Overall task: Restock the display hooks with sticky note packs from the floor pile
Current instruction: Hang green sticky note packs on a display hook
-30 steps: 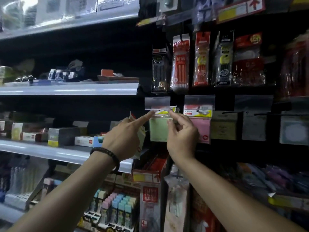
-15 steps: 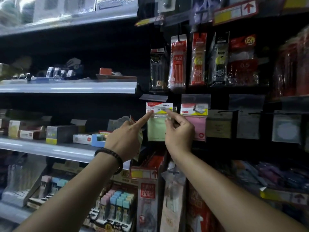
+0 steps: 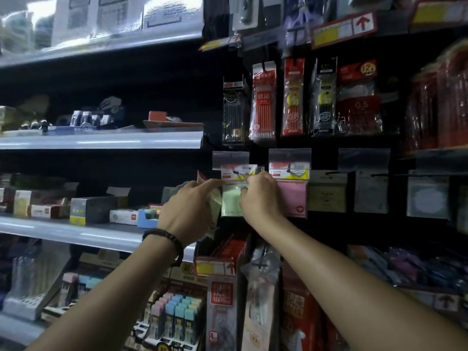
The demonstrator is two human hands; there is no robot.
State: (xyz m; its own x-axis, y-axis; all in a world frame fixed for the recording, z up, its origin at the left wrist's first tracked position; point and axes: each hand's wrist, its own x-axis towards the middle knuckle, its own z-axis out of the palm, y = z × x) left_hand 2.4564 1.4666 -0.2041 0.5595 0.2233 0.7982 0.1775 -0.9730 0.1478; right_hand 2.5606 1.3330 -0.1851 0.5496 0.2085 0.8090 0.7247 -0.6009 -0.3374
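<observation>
A green sticky note pack (image 3: pixel 231 202) with a red-and-yellow header hangs on the leftmost display hook, under a clear price flap (image 3: pixel 230 159). My right hand (image 3: pixel 260 196) pinches the header's right end. My left hand (image 3: pixel 187 209) grips a few spare sticky note packs (image 3: pixel 215 198) in its palm, and its straight index finger touches the header's lower left edge. A pink sticky note pack (image 3: pixel 291 198) hangs on the neighbouring hook to the right. The hook wire itself is hidden behind the flap. The floor pile is out of view.
Pen refill packs (image 3: pixel 263 102) hang on the row above. More note packs (image 3: pixel 326 196) hang to the right. Grey shelves (image 3: pixel 101 143) with small boxes (image 3: pixel 93 209) run on the left. Hanging bags (image 3: pixel 258 300) and an eraser tray (image 3: pixel 177 317) sit below my arms.
The clear price flap, tilted up half a second ago, has dropped back over the green pack's header. My left index fingertip and right fingers have closed in on the header.
</observation>
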